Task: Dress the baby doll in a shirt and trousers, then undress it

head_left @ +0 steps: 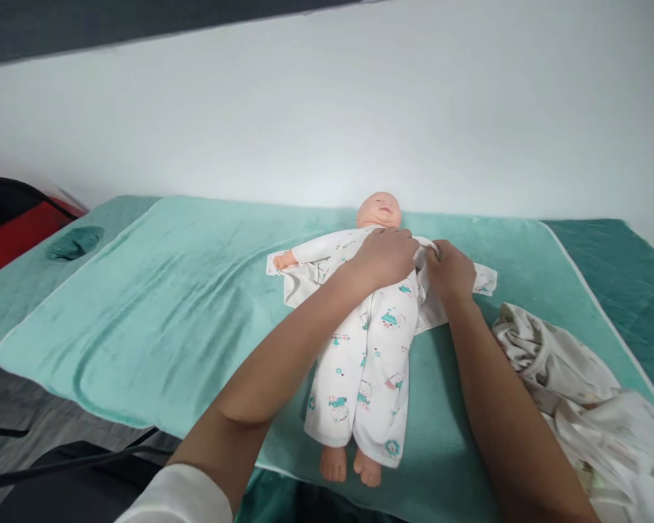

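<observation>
A baby doll [378,211] lies on its back with its head toward the wall and its bare feet toward me. It wears white printed trousers [360,378] and a white long-sleeved baby shirt [327,250], whose loose front edges spread out at both sides. My left hand [389,256] rests across the doll's chest, fingers curled on the shirt cloth. Beside it, my right hand [450,270] pinches the shirt's edge near the doll's shoulder, on the right. The fingertips of both hands are partly hidden. One doll hand shows at the left cuff; the right cuff lies flat.
A light green cover [196,305] lies over the padded bed, which has a face hole [75,243] at its left end. Crumpled pale cloth [567,370] is heaped at the right, close to my right forearm. A white wall [327,109] stands behind the bed.
</observation>
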